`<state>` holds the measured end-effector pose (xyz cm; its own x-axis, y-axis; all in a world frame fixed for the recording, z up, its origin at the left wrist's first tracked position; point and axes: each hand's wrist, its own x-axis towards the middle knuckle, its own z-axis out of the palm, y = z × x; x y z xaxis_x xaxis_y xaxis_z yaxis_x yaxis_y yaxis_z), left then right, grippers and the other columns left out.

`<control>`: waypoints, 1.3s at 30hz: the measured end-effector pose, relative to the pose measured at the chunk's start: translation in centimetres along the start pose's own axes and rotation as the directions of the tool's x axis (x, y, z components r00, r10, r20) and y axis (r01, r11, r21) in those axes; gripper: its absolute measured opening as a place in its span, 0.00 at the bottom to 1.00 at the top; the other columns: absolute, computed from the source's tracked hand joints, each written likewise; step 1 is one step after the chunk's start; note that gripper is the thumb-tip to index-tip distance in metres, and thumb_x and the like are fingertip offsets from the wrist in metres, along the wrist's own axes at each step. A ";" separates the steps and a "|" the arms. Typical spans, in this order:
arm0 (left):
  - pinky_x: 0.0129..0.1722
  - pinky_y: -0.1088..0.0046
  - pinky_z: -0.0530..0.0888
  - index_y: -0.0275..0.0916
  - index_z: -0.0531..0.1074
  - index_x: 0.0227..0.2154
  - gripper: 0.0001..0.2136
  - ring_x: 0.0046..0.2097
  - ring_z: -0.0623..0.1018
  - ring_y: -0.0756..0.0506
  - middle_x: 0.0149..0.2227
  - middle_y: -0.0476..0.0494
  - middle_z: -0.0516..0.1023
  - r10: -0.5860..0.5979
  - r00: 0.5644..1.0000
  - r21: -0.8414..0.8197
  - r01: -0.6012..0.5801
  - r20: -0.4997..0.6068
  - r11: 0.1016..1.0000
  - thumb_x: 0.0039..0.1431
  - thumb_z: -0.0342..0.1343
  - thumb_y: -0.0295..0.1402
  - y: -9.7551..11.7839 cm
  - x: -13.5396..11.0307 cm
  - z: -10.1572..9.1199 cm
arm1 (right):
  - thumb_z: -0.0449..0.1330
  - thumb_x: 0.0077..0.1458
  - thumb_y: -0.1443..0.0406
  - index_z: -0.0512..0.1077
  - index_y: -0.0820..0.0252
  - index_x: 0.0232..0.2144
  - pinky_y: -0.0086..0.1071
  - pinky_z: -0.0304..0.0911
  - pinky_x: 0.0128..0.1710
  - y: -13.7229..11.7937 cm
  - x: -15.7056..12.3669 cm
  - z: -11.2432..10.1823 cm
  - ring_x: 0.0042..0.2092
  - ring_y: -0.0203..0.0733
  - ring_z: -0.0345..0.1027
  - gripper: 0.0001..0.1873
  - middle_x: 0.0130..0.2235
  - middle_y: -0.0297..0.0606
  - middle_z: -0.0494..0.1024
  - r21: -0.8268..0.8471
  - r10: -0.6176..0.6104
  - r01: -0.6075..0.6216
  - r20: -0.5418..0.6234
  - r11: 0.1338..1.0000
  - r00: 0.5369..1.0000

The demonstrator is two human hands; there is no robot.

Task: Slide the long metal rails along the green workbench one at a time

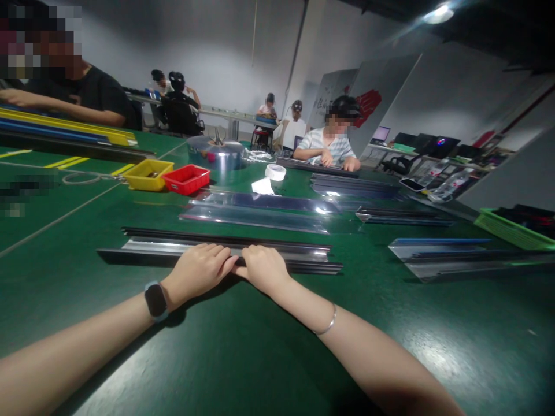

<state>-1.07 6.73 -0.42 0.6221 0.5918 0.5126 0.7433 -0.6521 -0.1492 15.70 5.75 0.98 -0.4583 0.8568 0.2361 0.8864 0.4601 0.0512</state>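
On the desk (pixel 243 358), directly ahead of me, the long black channel (pixel 143 256) lies crosswise. My left hand (pixel 202 267) and right hand (pixel 265 268) are partly closed over its near rail, fingers curled inward, thumbs meeting near mid-length (the fingertips are hidden from me).

Main risk: the channel may swing or tip, since both hands bear at the middle and neither steadies an end. Uneven pressure would probably cause this. Lesser risk: a finger may be pinched or scraped on the rail if the grip slips.

Obstructions: the profiles (pixel 437 266) to the right limit a long sideways slide. The clear strips (pixel 260 218), just beyond the far rail, stand in the way of any forward push. Farther back are a metal coil (pixel 215 159), a yellow bin (pixel 147 178), a red bin (pixel 187 180) and a white roll (pixel 275 171).
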 end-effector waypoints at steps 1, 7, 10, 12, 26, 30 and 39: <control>0.29 0.71 0.60 0.39 0.65 0.22 0.12 0.28 0.68 0.48 0.23 0.47 0.69 0.000 1.000 0.001 0.000 0.005 1.000 0.57 0.43 0.36 0.0 0.0 0.0 | 0.41 0.53 0.46 0.68 0.63 0.30 0.31 0.58 0.31 0.0 0.0 0.0 0.34 0.41 0.68 0.28 0.30 0.42 0.73 -0.002 -0.003 0.003 0.005 1.000 1.000; 0.29 0.71 0.59 0.39 0.65 0.23 0.12 0.28 0.68 0.48 0.23 0.47 0.68 -0.005 1.000 0.009 0.005 0.017 1.000 0.57 0.43 0.36 -0.1 -0.1 -0.1 | 0.40 0.53 0.46 0.69 0.64 0.29 0.32 0.58 0.31 0.2 0.3 0.3 0.33 0.42 0.68 0.29 0.29 0.42 0.73 -0.018 -0.049 0.049 -0.006 0.999 0.999; 0.29 0.71 0.59 0.39 0.65 0.23 0.12 0.28 0.68 0.48 0.23 0.48 0.68 -0.004 1.000 0.006 0.004 0.015 1.000 0.57 0.43 0.36 -0.1 0.0 -0.1 | 0.40 0.54 0.47 0.68 0.64 0.29 0.31 0.58 0.30 0.3 0.2 0.4 0.32 0.42 0.68 0.29 0.29 0.41 0.73 -0.026 -0.067 0.066 -0.026 0.997 0.997; 0.29 0.71 0.59 0.39 0.65 0.23 0.12 0.28 0.68 0.48 0.23 0.47 0.68 -0.009 1.000 0.004 0.009 0.009 1.000 0.57 0.43 0.37 0.0 0.0 0.0 | 0.41 0.54 0.48 0.68 0.63 0.29 0.31 0.58 0.29 0.3 0.1 0.5 0.32 0.41 0.67 0.27 0.29 0.40 0.72 -0.018 -0.058 0.058 -0.043 0.998 0.997; 0.31 0.71 0.61 0.39 0.65 0.24 0.13 0.31 0.67 0.47 0.25 0.46 0.68 -0.033 0.998 0.007 0.033 0.046 0.999 0.58 0.42 0.37 0.2 0.1 -0.3 | 0.52 0.51 0.54 0.66 0.65 0.29 0.35 0.58 0.34 -1.7 -0.7 0.4 0.34 0.44 0.64 0.18 0.30 0.43 0.70 -0.036 0.103 -0.107 -0.110 0.994 0.989; 0.32 0.71 0.61 0.38 0.65 0.24 0.13 0.32 0.67 0.47 0.25 0.46 0.68 -0.036 0.997 -0.006 0.037 0.072 0.999 0.58 0.41 0.37 0.2 0.1 -0.3 | 0.50 0.52 0.53 0.66 0.65 0.29 0.33 0.58 0.30 -1.3 -0.4 0.1 0.32 0.43 0.66 0.19 0.29 0.42 0.72 -0.026 0.085 -0.087 -0.069 0.996 0.994; 0.30 0.72 0.62 0.38 0.66 0.24 0.13 0.31 0.68 0.48 0.24 0.46 0.69 -0.025 1.000 -0.023 0.025 0.003 0.999 0.58 0.42 0.36 0.2 0.1 -0.3 | 0.51 0.52 0.55 0.66 0.64 0.30 0.33 0.58 0.34 -1.3 -0.6 0.2 0.35 0.42 0.65 0.16 0.31 0.42 0.72 -0.019 0.078 -0.080 -0.066 0.997 0.995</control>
<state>-0.92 6.52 -0.12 0.6040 0.6094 0.5136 0.7529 -0.6477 -0.1168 14.80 4.74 0.59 -0.3821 0.8731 0.3029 0.9213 0.3855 0.0510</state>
